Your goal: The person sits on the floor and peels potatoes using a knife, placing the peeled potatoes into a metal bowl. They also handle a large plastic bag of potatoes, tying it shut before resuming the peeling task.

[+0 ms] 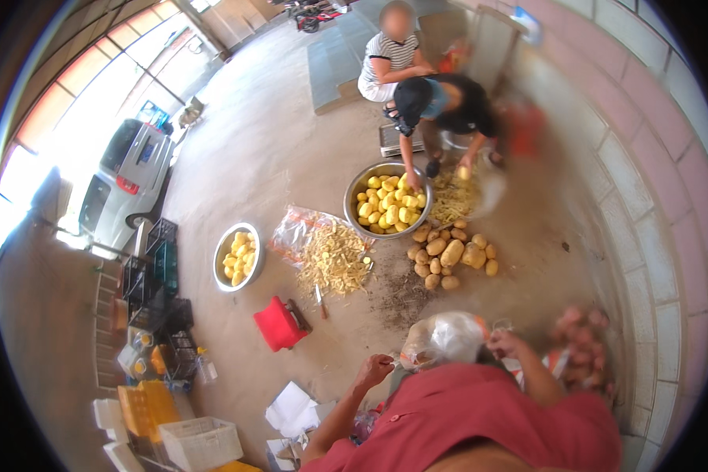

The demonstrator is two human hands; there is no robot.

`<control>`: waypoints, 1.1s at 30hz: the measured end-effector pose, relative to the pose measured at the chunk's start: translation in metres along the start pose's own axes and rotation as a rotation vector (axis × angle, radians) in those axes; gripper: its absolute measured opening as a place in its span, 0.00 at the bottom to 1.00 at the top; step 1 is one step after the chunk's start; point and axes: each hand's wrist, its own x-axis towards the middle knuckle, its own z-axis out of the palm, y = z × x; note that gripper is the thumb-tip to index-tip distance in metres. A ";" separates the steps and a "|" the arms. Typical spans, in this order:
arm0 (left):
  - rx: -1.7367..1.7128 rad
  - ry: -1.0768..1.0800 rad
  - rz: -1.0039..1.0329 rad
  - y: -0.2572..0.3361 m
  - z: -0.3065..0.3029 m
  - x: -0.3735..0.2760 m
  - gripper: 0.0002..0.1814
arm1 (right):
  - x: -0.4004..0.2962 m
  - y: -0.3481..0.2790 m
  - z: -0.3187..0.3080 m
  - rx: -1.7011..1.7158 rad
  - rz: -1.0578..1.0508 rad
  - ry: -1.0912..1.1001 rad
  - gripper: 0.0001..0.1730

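A clear plastic bag of potatoes [428, 342] lies on the floor close before me, between my hands. My left hand [377, 370] is at the bag's left edge, fingers bent. My right hand [503, 344] is at its right edge, near a thin loop of string or plastic. Whether either hand grips the bag is too small to tell. Beyond it lie loose unpeeled potatoes [452, 253]. A large metal basin [388, 237] of peeled potatoes stands behind them, with a heap of peelings [333, 256] to its left. A knife [321, 302] lies below the heap.
A crouching co-worker [448, 106] reaches into the large basin; another person [389, 62] sits behind. A small basin [215, 262] of peeled potatoes and a red stool [277, 323] stand to the left. Crates [200, 442] line the left side; reddish produce [581, 348] lies at my right.
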 end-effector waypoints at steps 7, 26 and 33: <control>0.110 -0.056 -0.097 -0.047 -0.011 -0.024 0.15 | -0.003 0.011 -0.008 -0.119 0.042 0.065 0.04; 0.142 -0.159 -0.267 -0.083 -0.025 -0.033 0.15 | -0.073 -0.042 0.022 -0.371 -0.420 -0.131 0.12; 0.148 -0.178 -0.215 -0.064 -0.025 -0.015 0.16 | -0.088 -0.029 0.007 -0.314 -0.246 -0.003 0.12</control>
